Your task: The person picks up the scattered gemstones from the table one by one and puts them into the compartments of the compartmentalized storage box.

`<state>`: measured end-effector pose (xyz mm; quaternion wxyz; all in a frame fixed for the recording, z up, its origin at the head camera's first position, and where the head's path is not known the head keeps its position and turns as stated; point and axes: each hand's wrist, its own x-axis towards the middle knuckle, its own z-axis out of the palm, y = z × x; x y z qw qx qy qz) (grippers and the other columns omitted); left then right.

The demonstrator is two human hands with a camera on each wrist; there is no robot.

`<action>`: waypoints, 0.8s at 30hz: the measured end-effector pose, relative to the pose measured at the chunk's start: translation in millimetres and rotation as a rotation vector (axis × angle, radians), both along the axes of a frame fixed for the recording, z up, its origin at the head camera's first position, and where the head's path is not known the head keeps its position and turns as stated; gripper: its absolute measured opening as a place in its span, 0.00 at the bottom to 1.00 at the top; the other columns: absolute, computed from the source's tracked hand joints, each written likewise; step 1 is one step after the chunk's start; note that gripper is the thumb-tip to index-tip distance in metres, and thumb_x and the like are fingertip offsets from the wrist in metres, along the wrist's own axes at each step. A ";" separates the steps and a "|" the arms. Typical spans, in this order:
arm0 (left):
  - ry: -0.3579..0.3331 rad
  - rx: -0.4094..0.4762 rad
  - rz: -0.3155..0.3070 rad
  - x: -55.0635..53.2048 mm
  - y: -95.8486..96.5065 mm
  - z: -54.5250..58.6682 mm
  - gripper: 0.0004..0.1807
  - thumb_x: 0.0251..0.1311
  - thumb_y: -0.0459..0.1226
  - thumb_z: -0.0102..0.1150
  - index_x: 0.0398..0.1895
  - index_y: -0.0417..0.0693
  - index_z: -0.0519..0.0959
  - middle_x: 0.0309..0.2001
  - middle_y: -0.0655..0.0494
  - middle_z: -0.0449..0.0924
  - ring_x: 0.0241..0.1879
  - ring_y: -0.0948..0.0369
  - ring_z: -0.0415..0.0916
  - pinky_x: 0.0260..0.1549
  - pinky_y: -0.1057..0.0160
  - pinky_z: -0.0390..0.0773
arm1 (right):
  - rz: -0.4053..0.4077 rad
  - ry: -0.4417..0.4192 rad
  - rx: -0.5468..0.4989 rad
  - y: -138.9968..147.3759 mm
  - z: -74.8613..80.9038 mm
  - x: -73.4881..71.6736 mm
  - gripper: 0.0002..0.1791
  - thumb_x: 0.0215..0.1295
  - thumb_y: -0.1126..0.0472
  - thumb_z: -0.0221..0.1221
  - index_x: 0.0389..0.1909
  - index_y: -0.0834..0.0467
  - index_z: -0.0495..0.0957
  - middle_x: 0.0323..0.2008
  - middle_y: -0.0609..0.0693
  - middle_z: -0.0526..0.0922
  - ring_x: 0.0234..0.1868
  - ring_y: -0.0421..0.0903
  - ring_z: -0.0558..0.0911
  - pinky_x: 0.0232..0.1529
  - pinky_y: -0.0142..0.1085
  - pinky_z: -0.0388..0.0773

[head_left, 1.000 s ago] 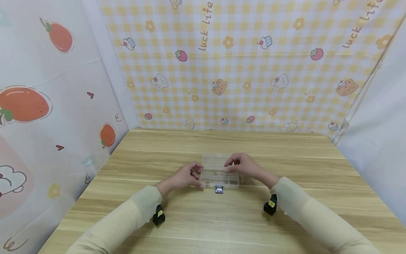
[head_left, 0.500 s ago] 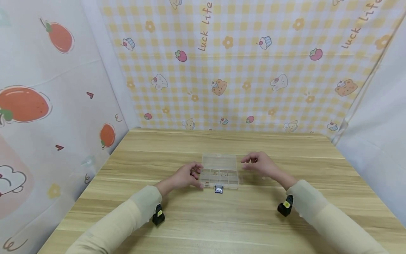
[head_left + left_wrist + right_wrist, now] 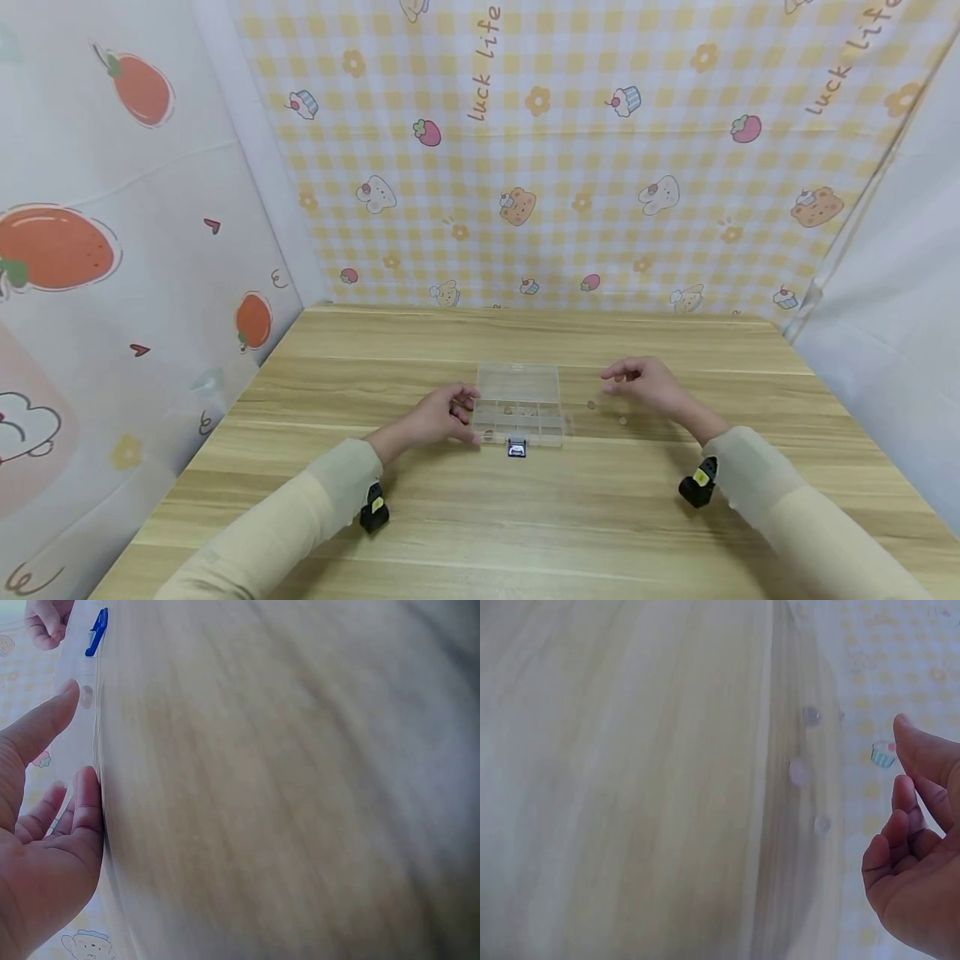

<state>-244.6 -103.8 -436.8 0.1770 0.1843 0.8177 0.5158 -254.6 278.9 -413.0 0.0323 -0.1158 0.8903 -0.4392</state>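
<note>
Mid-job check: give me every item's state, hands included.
Clear plastic divided box: lid open.
Blue plastic latch: unfastened.
Small translucent rounded pieces: loose on the wood-grain table.
Left hand: at the box's left end.
Right hand: apart from the box, apparently holding nothing.

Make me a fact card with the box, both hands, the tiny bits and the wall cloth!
Box: clear, divided, on the table
Lid: open
Latch: blue, at the front
Left hand: at the box's left end
Right hand: right of the box, nothing seen in it
Bits: a few on the table, some in the box
Cloth: checked, behind the table
</note>
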 end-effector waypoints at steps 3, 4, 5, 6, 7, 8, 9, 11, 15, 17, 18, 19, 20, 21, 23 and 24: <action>0.004 -0.001 -0.001 0.4 0.2 0.4 0.38 0.40 0.28 0.78 0.58 0.38 0.71 0.47 0.48 0.72 0.41 0.55 0.70 0.39 0.62 0.74 | -0.013 -0.022 0.010 5.6 -2.9 -2.4 0.16 0.61 0.60 0.66 0.47 0.66 0.82 0.35 0.53 0.77 0.33 0.48 0.70 0.32 0.35 0.69; 0.004 -0.001 -0.001 0.5 0.2 0.3 0.38 0.40 0.28 0.78 0.58 0.38 0.71 0.47 0.47 0.72 0.41 0.55 0.71 0.39 0.62 0.74 | -0.012 -0.027 0.009 7.1 -3.5 -2.9 0.16 0.62 0.60 0.66 0.47 0.66 0.82 0.35 0.53 0.77 0.34 0.48 0.71 0.33 0.35 0.70; 0.004 -0.002 -0.002 0.6 0.3 0.3 0.38 0.40 0.28 0.78 0.58 0.38 0.71 0.47 0.47 0.72 0.41 0.55 0.70 0.39 0.61 0.74 | -0.009 -0.032 0.010 8.6 -4.2 -3.4 0.17 0.62 0.60 0.66 0.47 0.66 0.81 0.36 0.53 0.77 0.35 0.48 0.71 0.34 0.35 0.70; 0.004 -0.001 -0.002 0.9 0.4 0.6 0.38 0.40 0.28 0.78 0.58 0.37 0.71 0.47 0.47 0.72 0.41 0.55 0.71 0.39 0.61 0.74 | -0.009 -0.036 0.010 10.0 -4.9 -4.0 0.17 0.62 0.60 0.66 0.47 0.66 0.81 0.36 0.53 0.78 0.36 0.48 0.72 0.35 0.36 0.71; 0.003 -0.001 -0.002 1.0 0.5 0.8 0.38 0.40 0.28 0.78 0.58 0.38 0.71 0.47 0.48 0.72 0.41 0.55 0.71 0.39 0.62 0.74 | -0.007 -0.040 0.010 11.5 -5.3 -4.4 0.17 0.61 0.60 0.66 0.47 0.67 0.81 0.37 0.53 0.78 0.37 0.48 0.72 0.36 0.36 0.71; 0.003 -0.002 -0.001 1.2 0.6 1.1 0.38 0.40 0.28 0.78 0.58 0.37 0.71 0.47 0.48 0.72 0.41 0.55 0.71 0.39 0.62 0.75 | -0.009 -0.044 0.009 12.9 -5.9 -4.8 0.17 0.61 0.60 0.67 0.47 0.66 0.81 0.37 0.53 0.78 0.37 0.48 0.72 0.36 0.36 0.71; 0.002 -0.004 -0.001 1.4 0.7 1.4 0.38 0.40 0.28 0.78 0.58 0.38 0.71 0.47 0.48 0.72 0.41 0.56 0.71 0.39 0.62 0.75 | -0.008 -0.048 0.009 14.3 -6.3 -5.3 0.18 0.61 0.60 0.67 0.47 0.67 0.81 0.37 0.54 0.78 0.37 0.48 0.72 0.36 0.36 0.71; -0.001 -0.007 0.000 1.9 1.2 2.2 0.38 0.40 0.28 0.78 0.58 0.39 0.71 0.47 0.49 0.72 0.40 0.56 0.71 0.39 0.62 0.75 | -0.010 -0.056 0.011 16.9 -7.4 -6.1 0.18 0.61 0.59 0.67 0.47 0.66 0.81 0.37 0.53 0.78 0.38 0.48 0.72 0.36 0.36 0.71; -0.002 -0.009 -0.005 2.1 1.7 2.7 0.38 0.40 0.28 0.78 0.58 0.39 0.71 0.47 0.49 0.72 0.41 0.56 0.70 0.40 0.61 0.75 | -0.018 -0.071 0.020 22.3 -9.2 -8.1 0.17 0.60 0.60 0.67 0.47 0.66 0.81 0.36 0.53 0.78 0.37 0.48 0.72 0.36 0.36 0.71; -0.002 -0.004 -0.005 2.1 1.7 2.5 0.38 0.40 0.28 0.78 0.58 0.38 0.71 0.47 0.48 0.72 0.41 0.55 0.70 0.40 0.61 0.75 | -0.018 -0.075 0.027 24.9 -10.3 -9.3 0.18 0.60 0.60 0.67 0.47 0.67 0.80 0.36 0.53 0.78 0.38 0.49 0.72 0.37 0.36 0.71; -0.002 -0.003 -0.003 2.1 1.7 2.3 0.38 0.40 0.28 0.78 0.58 0.38 0.71 0.47 0.48 0.72 0.41 0.55 0.70 0.40 0.60 0.75 | -0.024 -0.083 0.026 26.4 -11.3 -10.5 0.18 0.59 0.60 0.68 0.47 0.66 0.80 0.36 0.53 0.79 0.38 0.49 0.73 0.37 0.36 0.71; -0.003 -0.002 -0.002 2.1 1.8 2.1 0.38 0.40 0.28 0.78 0.58 0.38 0.71 0.47 0.47 0.72 0.41 0.55 0.70 0.40 0.61 0.74 | -0.023 -0.089 0.023 27.5 -12.2 -11.5 0.19 0.59 0.60 0.68 0.48 0.67 0.80 0.37 0.53 0.79 0.38 0.49 0.73 0.37 0.36 0.71; -0.005 -0.002 0.001 2.1 1.9 2.2 0.38 0.39 0.28 0.78 0.58 0.38 0.71 0.47 0.47 0.72 0.41 0.55 0.70 0.40 0.61 0.74 | -0.024 -0.095 0.019 28.5 -13.1 -12.3 0.19 0.59 0.60 0.68 0.48 0.67 0.80 0.37 0.53 0.79 0.38 0.49 0.73 0.37 0.36 0.71; -0.006 -0.002 0.002 2.2 1.8 2.3 0.38 0.40 0.27 0.78 0.58 0.38 0.71 0.47 0.47 0.72 0.41 0.55 0.70 0.39 0.61 0.74 | -0.024 -0.101 0.014 29.3 -14.0 -13.2 0.19 0.59 0.60 0.68 0.48 0.67 0.80 0.37 0.53 0.79 0.38 0.49 0.73 0.37 0.36 0.71; -0.008 -0.004 0.004 2.0 1.7 2.3 0.38 0.40 0.28 0.78 0.58 0.38 0.71 0.47 0.47 0.72 0.41 0.55 0.70 0.39 0.62 0.74 | -0.030 -0.115 0.005 29.9 -15.1 -14.2 0.20 0.59 0.60 0.68 0.48 0.67 0.80 0.37 0.53 0.78 0.38 0.49 0.72 0.37 0.36 0.71; -0.009 -0.008 0.004 2.0 1.6 2.5 0.38 0.40 0.28 0.78 0.58 0.38 0.71 0.47 0.48 0.72 0.40 0.56 0.70 0.39 0.62 0.74 | -0.030 -0.118 0.002 30.4 -15.7 -14.6 0.20 0.59 0.60 0.68 0.48 0.67 0.80 0.37 0.53 0.78 0.38 0.49 0.72 0.36 0.36 0.71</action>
